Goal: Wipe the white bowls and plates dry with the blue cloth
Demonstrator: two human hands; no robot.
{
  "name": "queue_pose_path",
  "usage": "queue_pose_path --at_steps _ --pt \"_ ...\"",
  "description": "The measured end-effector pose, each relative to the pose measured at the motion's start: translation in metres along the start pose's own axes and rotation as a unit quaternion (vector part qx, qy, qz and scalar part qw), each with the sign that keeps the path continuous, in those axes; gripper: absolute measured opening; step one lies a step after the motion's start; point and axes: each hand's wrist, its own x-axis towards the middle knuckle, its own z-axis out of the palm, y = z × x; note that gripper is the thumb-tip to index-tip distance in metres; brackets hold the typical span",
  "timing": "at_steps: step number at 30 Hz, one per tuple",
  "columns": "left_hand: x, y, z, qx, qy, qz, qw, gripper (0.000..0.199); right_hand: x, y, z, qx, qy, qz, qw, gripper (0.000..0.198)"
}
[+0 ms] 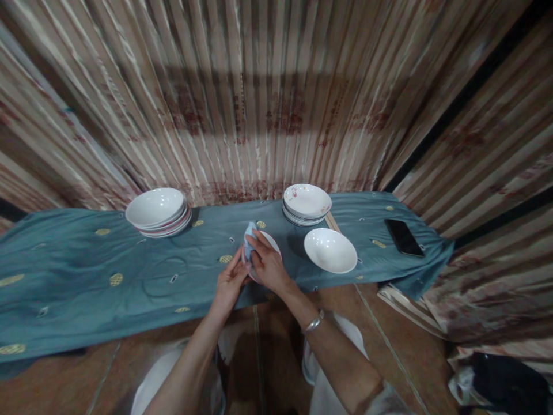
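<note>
In the middle of the cloth-covered table, my left hand [228, 285] grips the near left side of a small white bowl [272, 240] with a reddish edge. My right hand [268, 266] is closed on a light blue cloth [249, 235] and presses it against the bowl's rim. Much of the bowl is hidden behind my fingers. To the right of my hands sits a single white bowl [330, 251]. Behind it stands a stack of white plates [307, 200] with a floral pattern on the top one.
A stack of white bowls [156, 207] stands at the back left. A black phone [404, 237] lies near the right end of the blue-green tablecloth [82, 271]. Pleated curtains [259, 86] hang behind the table. A dark bag-like item [507, 383] rests on the floor at lower right.
</note>
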Motion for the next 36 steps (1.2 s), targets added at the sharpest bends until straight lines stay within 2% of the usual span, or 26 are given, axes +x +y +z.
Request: queue_pose_path --at_steps 8,15,21,24,26,29,31,36 --pt "-0.002 -0.004 -0.004 -0.01 -0.013 -0.008 1.0 0.09 0.018 0.029 -0.003 -0.14 0.007 0.018 0.99 0.046" --pt "-0.002 -0.004 -0.004 -0.02 -0.015 -0.009 1.0 0.089 0.004 0.051 -0.017 -0.188 -0.032 0.081 0.978 0.04" --pt "-0.002 -0.006 -0.002 -0.021 -0.002 -0.005 1.0 0.091 -0.023 0.042 -0.023 -0.288 -0.058 0.076 0.953 0.042" --pt "-0.003 -0.005 -0.001 -0.018 0.001 0.0 1.0 0.09 -0.035 0.031 -0.025 -0.317 -0.073 0.048 0.944 0.035" --pt "-0.003 -0.004 0.0 -0.016 0.004 0.004 1.0 0.09 -0.04 0.023 -0.029 -0.323 -0.109 0.032 0.939 0.03" --pt "-0.004 -0.003 0.002 -0.018 0.01 0.006 1.0 0.09 -0.044 0.013 -0.036 -0.292 -0.161 0.031 0.942 0.029" --pt "-0.004 -0.003 0.003 -0.017 0.009 0.006 1.0 0.089 -0.045 0.009 -0.037 -0.238 -0.171 0.045 0.955 0.03" --pt "-0.004 -0.003 0.003 -0.012 0.005 0.007 1.0 0.084 -0.045 0.01 -0.026 0.006 -0.153 0.081 0.985 0.03"
